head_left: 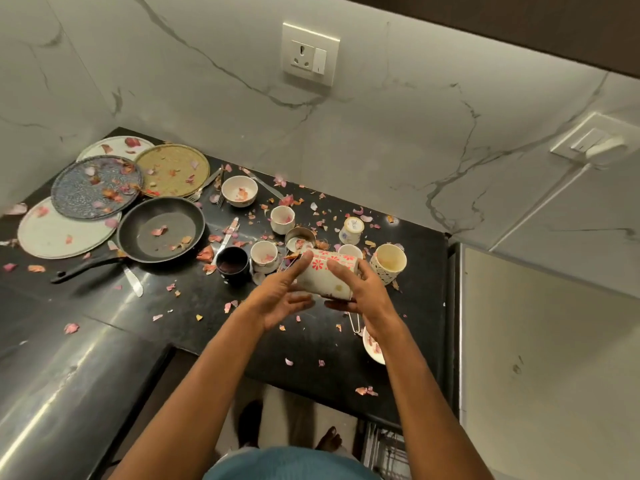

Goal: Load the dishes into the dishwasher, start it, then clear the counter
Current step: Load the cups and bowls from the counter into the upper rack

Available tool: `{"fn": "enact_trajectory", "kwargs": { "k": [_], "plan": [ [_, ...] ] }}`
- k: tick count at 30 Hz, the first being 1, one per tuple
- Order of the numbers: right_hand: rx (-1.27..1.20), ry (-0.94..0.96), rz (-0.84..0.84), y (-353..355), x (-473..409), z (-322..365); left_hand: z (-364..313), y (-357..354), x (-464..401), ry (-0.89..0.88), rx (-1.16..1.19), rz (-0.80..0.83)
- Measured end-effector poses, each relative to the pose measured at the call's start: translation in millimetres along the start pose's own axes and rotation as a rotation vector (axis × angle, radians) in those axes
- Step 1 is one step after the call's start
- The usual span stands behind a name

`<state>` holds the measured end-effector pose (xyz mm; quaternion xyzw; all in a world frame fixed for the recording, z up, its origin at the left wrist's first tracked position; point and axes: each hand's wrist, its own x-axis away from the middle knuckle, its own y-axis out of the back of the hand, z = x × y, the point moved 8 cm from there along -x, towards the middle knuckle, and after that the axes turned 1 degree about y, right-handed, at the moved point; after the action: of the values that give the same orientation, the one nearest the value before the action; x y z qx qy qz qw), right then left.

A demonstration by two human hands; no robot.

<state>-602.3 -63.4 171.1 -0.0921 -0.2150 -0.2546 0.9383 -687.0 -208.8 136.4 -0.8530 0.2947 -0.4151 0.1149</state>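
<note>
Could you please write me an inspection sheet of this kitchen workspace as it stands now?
Surface: black counter, strewn with pink and orange petal-like scraps.
Job's things: floral mug held on its side above the counter; frying pan; four plates, the blue plate on top; white bowl; black cup; cream mug; several small cups.
Clutter: butter knife, fork, scraps inside the dishes.
Hands: left hand and right hand both grip the floral mug.
Cables: nothing seen.
Surroundings: marble wall, wall socket, dishwasher rack at lower right.
</note>
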Motion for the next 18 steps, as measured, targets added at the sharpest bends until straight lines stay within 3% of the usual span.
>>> {"fn": "enact_trajectory", "kwargs": {
  "k": [5, 7, 11, 18],
  "plan": [
    [0.488, 0.149, -0.174, 7.3, -1.9, 36.2, -44.7, 34.1, -1.4, -0.283, -0.541, -0.216],
    [0.645, 0.180, -0.215, 4.3, -4.2, 45.1, -59.3, 21.8, 4.3, -0.387, -0.611, -0.079],
    [0.887, 0.250, -0.310, -13.5, 1.1, 69.0, -69.3, -13.3, 14.2, -0.383, -0.728, 0.273],
    [1.106, 0.466, -0.420, -45.4, 19.0, 111.2, -89.9, -26.4, 19.2, -0.497, -0.823, 0.255]
  ]
}}
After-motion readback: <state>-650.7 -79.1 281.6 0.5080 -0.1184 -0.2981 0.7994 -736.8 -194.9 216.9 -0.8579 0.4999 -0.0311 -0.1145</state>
